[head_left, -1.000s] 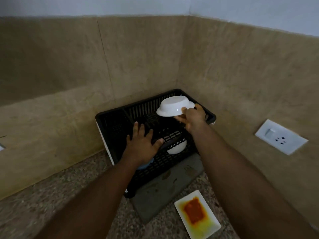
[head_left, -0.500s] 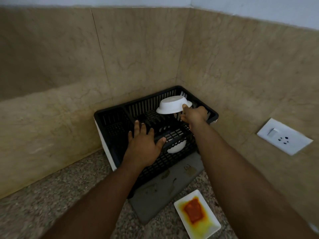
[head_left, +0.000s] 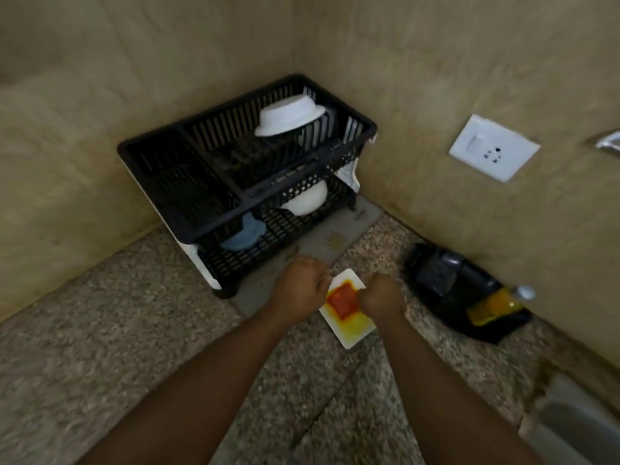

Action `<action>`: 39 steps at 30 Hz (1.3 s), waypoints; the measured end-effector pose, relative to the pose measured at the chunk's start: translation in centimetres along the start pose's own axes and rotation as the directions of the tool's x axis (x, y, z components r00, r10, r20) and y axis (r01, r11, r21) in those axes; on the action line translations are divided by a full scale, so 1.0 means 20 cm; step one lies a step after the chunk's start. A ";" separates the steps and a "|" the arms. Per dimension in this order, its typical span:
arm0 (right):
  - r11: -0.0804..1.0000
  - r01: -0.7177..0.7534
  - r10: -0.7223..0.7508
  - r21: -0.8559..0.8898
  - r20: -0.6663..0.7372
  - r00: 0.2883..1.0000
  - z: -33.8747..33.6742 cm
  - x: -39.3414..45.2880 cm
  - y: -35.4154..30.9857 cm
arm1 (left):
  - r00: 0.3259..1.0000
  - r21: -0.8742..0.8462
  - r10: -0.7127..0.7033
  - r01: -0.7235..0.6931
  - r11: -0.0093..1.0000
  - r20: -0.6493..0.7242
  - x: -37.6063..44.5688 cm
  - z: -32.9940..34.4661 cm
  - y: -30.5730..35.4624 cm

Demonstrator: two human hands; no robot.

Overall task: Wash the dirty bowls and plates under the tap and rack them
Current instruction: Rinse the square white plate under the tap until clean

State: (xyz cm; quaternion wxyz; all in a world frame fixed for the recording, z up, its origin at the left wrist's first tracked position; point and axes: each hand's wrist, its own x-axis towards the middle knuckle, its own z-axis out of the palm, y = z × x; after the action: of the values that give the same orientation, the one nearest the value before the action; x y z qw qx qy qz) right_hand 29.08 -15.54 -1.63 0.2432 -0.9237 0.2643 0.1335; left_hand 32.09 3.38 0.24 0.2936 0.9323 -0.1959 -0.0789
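A white rectangular plate (head_left: 350,325), smeared with red and yellow sauce, lies on the speckled counter in front of the black two-tier rack (head_left: 214,226). My left hand (head_left: 298,290) curls over the plate's left edge. My right hand (head_left: 382,300) curls over its right edge. The frame is blurred, so the fingertips are hard to make out. A white bowl (head_left: 288,117) sits upside down on the rack's top tier. On the lower tier are a second white bowl (head_left: 307,203) and a blue bowl (head_left: 243,234).
A grey mat (head_left: 339,229) lies under the rack's front. To the right, a black tray (head_left: 446,273) with a yellow bottle (head_left: 493,307) stands by the wall. A wall socket (head_left: 493,147) and a tap (head_left: 609,142) are on the right wall. The sink's edge (head_left: 577,427) shows at bottom right.
My right hand let go of the white bowl, which now rests on the top tier. Both hands came back from the rack to the sauce-smeared plate. The view tilted down.
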 end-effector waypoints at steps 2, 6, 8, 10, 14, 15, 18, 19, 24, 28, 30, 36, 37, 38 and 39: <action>0.997 -0.055 0.057 -0.060 0.023 0.998 0.07 -0.04 0.14 | 0.968 -0.031 -0.168 0.177 0.984 0.187 -0.02 0.17 -0.03; 0.970 -0.091 0.091 0.225 0.006 0.996 0.11 -0.11 0.28 | 0.924 -0.058 -0.318 0.336 0.940 0.211 -0.07 0.29 0.02; 0.909 -0.151 0.152 0.388 0.026 0.988 0.09 -0.15 0.35 | 0.923 -0.125 -0.354 0.373 0.919 0.153 -0.09 0.30 0.09; 0.858 -0.222 0.220 0.463 0.060 0.974 0.06 -0.21 0.45 | 0.909 -0.152 -0.388 0.410 0.900 0.153 -0.14 0.31 0.16; 0.744 -0.265 0.299 0.613 0.050 0.953 -0.05 -0.38 0.74 | 0.808 -0.369 -0.504 0.588 0.720 0.304 -0.25 0.44 0.34; 0.735 -0.253 0.297 0.630 0.037 0.954 -0.08 -0.42 0.84 | 0.775 -0.403 -0.515 0.631 0.663 0.367 -0.28 0.49 0.41; 0.697 -0.215 0.279 0.684 0.017 0.960 -0.25 -0.57 1.11 | 0.690 -0.450 -0.503 0.722 0.525 0.521 -0.40 0.60 0.71; 0.691 -0.209 0.281 0.691 0.009 0.960 -0.32 -0.61 1.21 | 0.673 -0.453 -0.485 0.738 0.500 0.559 -0.43 0.64 0.82; 0.567 -0.163 0.355 0.808 -0.061 0.933 -0.70 -0.83 1.70 | 0.716 -0.533 -0.361 0.691 0.489 0.597 -0.54 0.87 1.38; 0.404 -0.120 0.465 0.907 -0.091 0.881 -1.00 -0.97 2.07 | 0.795 -0.640 -0.255 0.598 0.482 0.550 -0.60 1.05 1.82; 0.525 -0.099 0.581 0.845 -0.271 0.767 -1.13 -1.01 2.26 | 0.811 -0.661 -0.244 0.578 0.479 0.532 -0.64 1.12 2.02; 0.823 -0.155 0.545 0.546 -0.681 0.489 -1.55 -1.13 2.59 | 0.859 -0.711 -0.222 0.507 0.488 0.460 -0.74 1.27 2.47; 0.871 -0.181 0.476 0.457 -0.694 0.541 -1.59 -1.12 2.63 | 0.866 -0.721 -0.217 0.495 0.484 0.450 -0.75 1.29 2.51; 0.906 -0.172 0.408 0.387 -0.691 0.597 -1.62 -1.10 2.66 | 0.876 -0.739 -0.211 0.480 0.472 0.434 -0.77 1.30 2.55; 0.926 -0.147 0.356 0.347 -0.674 0.647 -1.63 -1.08 2.69 | 0.886 -0.757 -0.207 0.463 0.460 0.416 -0.78 1.31 2.57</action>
State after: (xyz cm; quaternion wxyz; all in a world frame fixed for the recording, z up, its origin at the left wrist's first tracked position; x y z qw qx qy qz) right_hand -14.69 -63.25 13.72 0.2165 -0.8133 0.4806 -0.2465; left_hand -5.41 -42.35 9.09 0.6535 0.6743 0.0184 -0.3434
